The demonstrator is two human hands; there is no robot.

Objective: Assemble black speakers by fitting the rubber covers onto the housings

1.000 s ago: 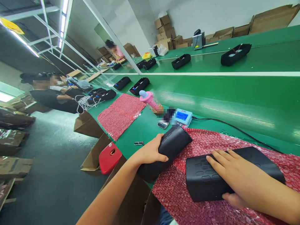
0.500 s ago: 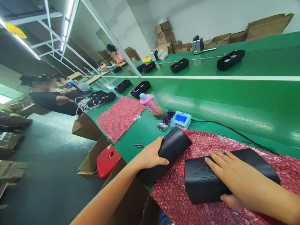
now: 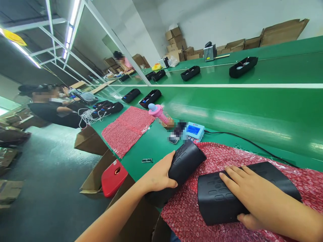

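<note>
At four o'clock, our right hand [image 3: 262, 191] clasps a rounded matte-black casing [image 3: 212, 198] on red bubble wrap [image 3: 186, 218]. At five, our left hand [image 3: 161, 174] grips a matching black casing [image 3: 188, 159], angled by the wrap's edge. Only our view shifts slightly; both grips stay unchanged, so the handling seems paused. Beyond, a light-blue boxy device [image 3: 195, 130] sits on the green desk [image 3: 136, 168].

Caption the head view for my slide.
Left hand grips a black casing; right hand holds another on red bubble wrap.
</note>
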